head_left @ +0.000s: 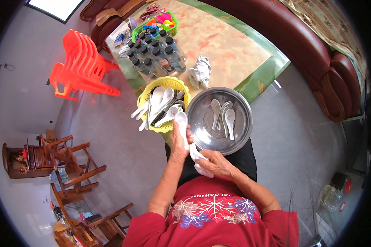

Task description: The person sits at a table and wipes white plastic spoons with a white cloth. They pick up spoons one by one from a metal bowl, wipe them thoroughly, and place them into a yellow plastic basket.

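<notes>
1. While the left hand (178, 142) gripped a white ceramic soup spoon (182, 125) over the table's near edge, the right hand (216, 164) clutched a white cloth (199, 161) against its handle.
2. Beside them sat a round steel basin (219, 119) and a yellow plastic basket (146, 98) of spoons.

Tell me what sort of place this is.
Probably a home living room: a dark red leather sofa curves round a marble-topped table with green edging, and stacked orange plastic chairs stand nearby.

Hands hemmed by basket (143, 99), basin (245, 108)
</notes>
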Demonstrator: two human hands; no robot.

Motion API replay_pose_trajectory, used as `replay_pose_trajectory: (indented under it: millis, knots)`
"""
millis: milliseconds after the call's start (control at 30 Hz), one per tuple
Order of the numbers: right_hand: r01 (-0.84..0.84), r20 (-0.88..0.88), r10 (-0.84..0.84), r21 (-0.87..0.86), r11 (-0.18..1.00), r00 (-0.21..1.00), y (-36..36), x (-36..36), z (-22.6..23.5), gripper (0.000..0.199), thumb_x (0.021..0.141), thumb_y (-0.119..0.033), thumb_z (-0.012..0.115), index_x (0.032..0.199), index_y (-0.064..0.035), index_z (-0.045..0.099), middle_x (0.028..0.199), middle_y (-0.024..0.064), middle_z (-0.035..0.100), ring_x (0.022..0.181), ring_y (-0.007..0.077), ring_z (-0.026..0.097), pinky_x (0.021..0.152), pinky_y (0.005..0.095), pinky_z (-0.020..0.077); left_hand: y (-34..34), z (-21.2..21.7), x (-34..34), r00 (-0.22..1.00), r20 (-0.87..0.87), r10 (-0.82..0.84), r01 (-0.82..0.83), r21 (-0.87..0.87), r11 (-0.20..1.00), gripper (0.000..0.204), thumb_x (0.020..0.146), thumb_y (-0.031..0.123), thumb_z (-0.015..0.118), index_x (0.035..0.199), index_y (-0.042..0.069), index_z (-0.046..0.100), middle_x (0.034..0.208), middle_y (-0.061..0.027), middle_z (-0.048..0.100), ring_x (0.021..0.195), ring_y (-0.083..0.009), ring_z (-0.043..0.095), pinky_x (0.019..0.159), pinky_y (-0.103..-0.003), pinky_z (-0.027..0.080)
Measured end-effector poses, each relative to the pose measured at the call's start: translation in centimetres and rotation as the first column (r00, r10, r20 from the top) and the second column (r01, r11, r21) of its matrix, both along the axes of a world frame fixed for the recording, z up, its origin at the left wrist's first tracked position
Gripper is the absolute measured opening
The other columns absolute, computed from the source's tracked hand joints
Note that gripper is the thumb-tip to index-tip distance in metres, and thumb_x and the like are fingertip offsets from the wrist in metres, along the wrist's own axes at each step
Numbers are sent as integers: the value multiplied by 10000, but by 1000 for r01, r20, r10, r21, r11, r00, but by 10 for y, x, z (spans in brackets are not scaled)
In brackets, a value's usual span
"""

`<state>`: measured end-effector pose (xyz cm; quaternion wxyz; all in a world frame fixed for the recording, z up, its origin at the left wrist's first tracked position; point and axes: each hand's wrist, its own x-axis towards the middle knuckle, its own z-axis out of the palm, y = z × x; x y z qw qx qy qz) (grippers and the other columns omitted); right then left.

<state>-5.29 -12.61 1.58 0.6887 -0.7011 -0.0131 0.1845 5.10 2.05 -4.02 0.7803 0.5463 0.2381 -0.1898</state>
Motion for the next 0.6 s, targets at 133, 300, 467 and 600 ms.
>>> replay_pose_trajectory:
  millis: [133, 300, 467, 600]
  knots:
    - [55, -73, -56, -20, 998, 996, -6, -11, -11, 349, 849, -299, 510, 891, 37, 594, 721, 178, 598, 647, 264, 584, 628, 379, 449, 26, -12, 44, 987, 153, -45, 2, 269, 963, 390, 929, 412, 479, 1063, 48, 442, 805, -60, 537, 502, -76, 450, 376, -212, 355]
    - [102, -111, -103, -11, 995, 989, -14, -9, -8, 360, 836, -308, 522, 918, 33, 605, 770, 199, 613, 695, 292, 603, 660, 377, 457, 59, -46, 111, 928, 277, -248, -9, 683, 731, 272, 883, 151, 498, 1093, 18, 386, 805, -107, 558, 475, -142, 523, 452, -263, 434]
    - [188, -157, -187, -9, 982, 970, -23, -15, -11, 380, 840, -329, 516, 939, 26, 607, 809, 198, 622, 735, 297, 609, 679, 377, 457, 69, -71, 158, 792, 298, -533, -126, 934, 335, 220, 863, 142, 512, 1024, -7, 522, 926, -214, 537, 772, -326, 580, 686, -413, 460]
    - [221, -163, -226, -50, 974, 960, -35, -23, -17, 385, 846, -335, 505, 946, 22, 608, 813, 181, 628, 745, 281, 613, 680, 374, 459, 67, -77, 168, 762, 164, -627, -121, 986, 111, 277, 837, 163, 564, 1071, 14, 571, 906, -225, 572, 881, -367, 541, 791, -433, 422]
